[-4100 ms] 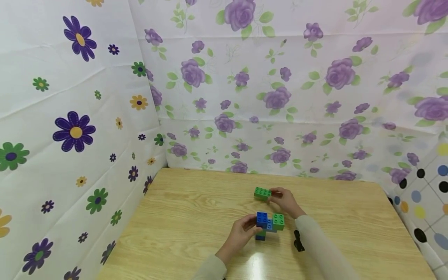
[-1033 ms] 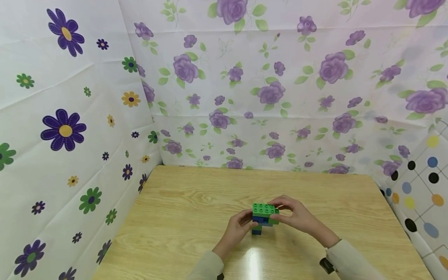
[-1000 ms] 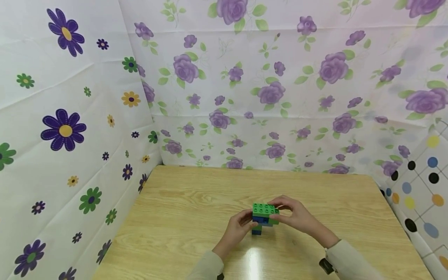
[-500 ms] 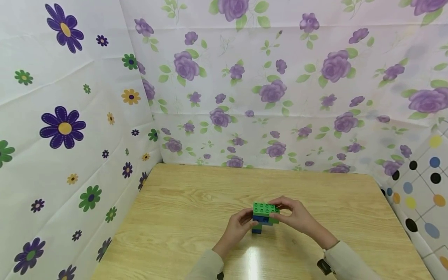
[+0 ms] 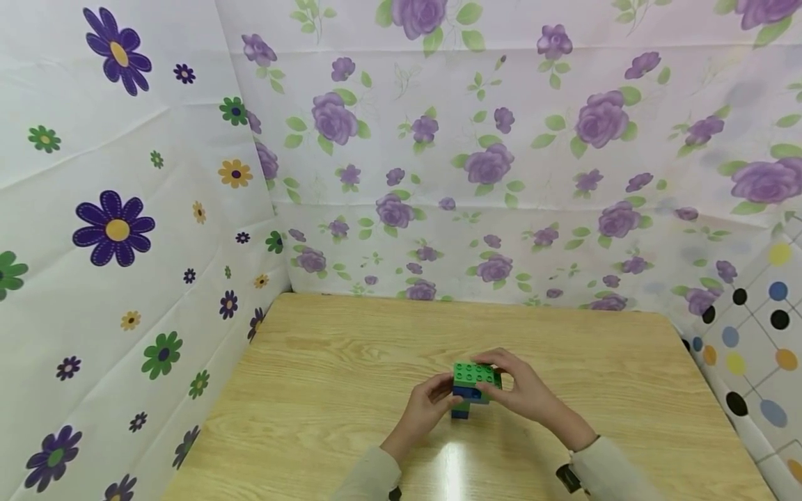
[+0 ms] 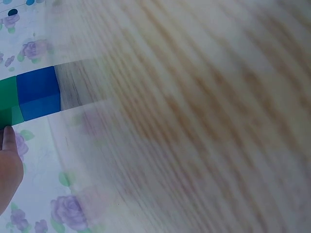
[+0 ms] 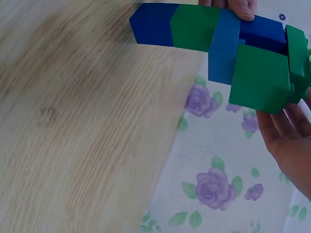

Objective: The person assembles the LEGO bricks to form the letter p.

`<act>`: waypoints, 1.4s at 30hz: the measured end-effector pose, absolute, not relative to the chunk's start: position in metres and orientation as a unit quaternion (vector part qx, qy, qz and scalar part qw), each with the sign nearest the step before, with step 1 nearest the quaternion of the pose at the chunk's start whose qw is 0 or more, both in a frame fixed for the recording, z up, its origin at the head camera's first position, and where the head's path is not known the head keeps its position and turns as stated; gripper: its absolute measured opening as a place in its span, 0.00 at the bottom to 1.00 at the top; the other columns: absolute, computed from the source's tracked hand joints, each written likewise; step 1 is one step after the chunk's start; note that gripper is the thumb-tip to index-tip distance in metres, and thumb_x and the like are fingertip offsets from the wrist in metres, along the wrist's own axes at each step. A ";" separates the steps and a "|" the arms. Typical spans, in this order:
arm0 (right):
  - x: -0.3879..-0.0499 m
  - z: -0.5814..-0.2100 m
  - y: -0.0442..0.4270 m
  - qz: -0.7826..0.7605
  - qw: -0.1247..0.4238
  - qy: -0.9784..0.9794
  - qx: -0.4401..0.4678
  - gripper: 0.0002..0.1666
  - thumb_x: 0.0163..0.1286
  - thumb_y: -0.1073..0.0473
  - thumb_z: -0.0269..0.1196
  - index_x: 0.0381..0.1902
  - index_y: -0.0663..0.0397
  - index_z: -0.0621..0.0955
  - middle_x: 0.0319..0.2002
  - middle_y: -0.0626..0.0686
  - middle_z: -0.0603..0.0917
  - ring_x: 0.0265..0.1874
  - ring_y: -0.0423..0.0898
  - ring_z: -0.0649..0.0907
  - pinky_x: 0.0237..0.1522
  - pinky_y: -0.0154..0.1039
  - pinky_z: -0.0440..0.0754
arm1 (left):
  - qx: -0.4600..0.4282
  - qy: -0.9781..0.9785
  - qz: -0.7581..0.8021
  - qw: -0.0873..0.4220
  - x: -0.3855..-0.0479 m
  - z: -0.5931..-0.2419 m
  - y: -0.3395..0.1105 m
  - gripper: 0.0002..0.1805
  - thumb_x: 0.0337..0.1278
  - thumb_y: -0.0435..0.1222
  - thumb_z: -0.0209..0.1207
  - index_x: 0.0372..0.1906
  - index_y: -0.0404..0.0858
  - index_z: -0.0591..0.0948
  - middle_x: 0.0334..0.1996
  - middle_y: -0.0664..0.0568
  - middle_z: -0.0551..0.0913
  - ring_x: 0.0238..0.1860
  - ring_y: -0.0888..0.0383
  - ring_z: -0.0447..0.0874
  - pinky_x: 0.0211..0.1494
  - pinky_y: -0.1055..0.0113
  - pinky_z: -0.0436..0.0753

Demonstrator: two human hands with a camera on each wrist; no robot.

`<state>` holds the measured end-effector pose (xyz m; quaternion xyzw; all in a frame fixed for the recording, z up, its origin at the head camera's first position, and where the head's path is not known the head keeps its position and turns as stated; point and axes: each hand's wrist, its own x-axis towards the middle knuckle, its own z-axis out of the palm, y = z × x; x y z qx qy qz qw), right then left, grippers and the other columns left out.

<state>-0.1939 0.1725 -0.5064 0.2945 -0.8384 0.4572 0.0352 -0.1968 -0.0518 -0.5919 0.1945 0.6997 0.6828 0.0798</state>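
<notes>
A small tower of toy building bricks stands on the table between the hands. A long bright green brick (image 5: 466, 376) lies across its top; whether it is pressed fully down I cannot tell. Below come a dark blue brick (image 7: 263, 36), a light blue brick (image 7: 222, 48), a green brick (image 7: 194, 26) and a dark blue base brick (image 7: 153, 24). A square green brick (image 7: 260, 80) juts out sideways on the light blue one. My left hand (image 5: 422, 412) grips the tower's left side around the upper dark blue brick. Thumb and fingers of my right hand (image 5: 526, 391) pinch the top green brick's right end.
The wooden table (image 5: 351, 348) extends around the tower. Behind it hangs a purple-rose cloth (image 5: 438, 160), with a flower-print cloth (image 5: 188, 209) on the left and a dotted one (image 5: 752, 348) on the right. A black wrist device (image 5: 568, 479) sits by the right sleeve.
About four seconds ago the long green brick was in the right hand behind the tower; now it lies on top. During the last half second the right hand has shifted slightly left; the left stays put.
</notes>
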 end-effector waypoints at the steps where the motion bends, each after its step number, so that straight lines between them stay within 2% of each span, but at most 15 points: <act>1: -0.194 -0.506 0.171 0.458 0.035 -0.838 0.295 0.22 0.66 0.57 0.66 0.58 0.48 0.78 0.51 0.49 0.79 0.45 0.45 0.80 0.44 0.41 0.84 | 0.196 0.699 0.683 0.079 -0.197 -0.592 -0.051 0.23 0.60 0.35 0.62 0.60 0.35 0.75 0.58 0.43 0.77 0.60 0.51 0.75 0.61 0.69 0.76; 8: -0.188 -0.498 0.162 0.466 0.038 -0.837 0.285 0.21 0.64 0.64 0.66 0.56 0.58 0.79 0.51 0.56 0.81 0.46 0.53 0.81 0.42 0.44 0.85 | 0.193 0.698 0.685 0.081 -0.198 -0.593 -0.049 0.22 0.60 0.34 0.63 0.60 0.37 0.76 0.57 0.45 0.78 0.60 0.52 0.76 0.61 0.69 0.76; 15: -0.178 -0.474 0.158 0.477 0.039 -0.828 0.291 0.19 0.63 0.67 0.66 0.53 0.62 0.80 0.48 0.60 0.81 0.43 0.53 0.81 0.40 0.43 0.85 | 0.200 0.696 0.685 0.078 -0.199 -0.593 -0.049 0.22 0.60 0.34 0.62 0.60 0.36 0.76 0.57 0.44 0.78 0.60 0.51 0.76 0.61 0.69 0.76; 23: -0.178 -0.474 0.154 0.486 0.027 -0.831 0.270 0.19 0.63 0.66 0.67 0.52 0.61 0.80 0.47 0.58 0.80 0.42 0.52 0.80 0.39 0.40 0.83 | 0.196 0.698 0.684 0.080 -0.198 -0.591 -0.050 0.22 0.61 0.33 0.61 0.60 0.35 0.75 0.58 0.43 0.77 0.61 0.49 0.75 0.62 0.68 0.75; 32: -0.169 -0.475 0.148 0.477 0.067 -0.837 0.259 0.18 0.63 0.67 0.66 0.52 0.61 0.81 0.43 0.54 0.81 0.41 0.50 0.79 0.41 0.42 0.83 | 0.194 0.711 0.673 0.068 -0.196 -0.589 -0.050 0.22 0.59 0.31 0.62 0.59 0.34 0.75 0.56 0.44 0.78 0.59 0.49 0.76 0.61 0.67 0.76; 38: -0.178 -0.497 0.154 0.491 0.058 -0.832 0.251 0.21 0.63 0.65 0.67 0.55 0.59 0.80 0.42 0.53 0.80 0.39 0.48 0.80 0.43 0.43 0.83 | 0.186 0.712 0.674 0.073 -0.196 -0.588 -0.049 0.21 0.60 0.31 0.62 0.59 0.37 0.76 0.57 0.46 0.78 0.60 0.51 0.76 0.62 0.67 0.76; 42: -0.188 -0.514 0.160 0.488 0.047 -0.837 0.245 0.22 0.64 0.60 0.67 0.56 0.55 0.80 0.42 0.48 0.80 0.38 0.42 0.79 0.44 0.39 0.82 | 0.184 0.719 0.666 0.076 -0.197 -0.588 -0.049 0.21 0.60 0.33 0.62 0.59 0.37 0.76 0.57 0.47 0.78 0.60 0.51 0.76 0.62 0.68 0.76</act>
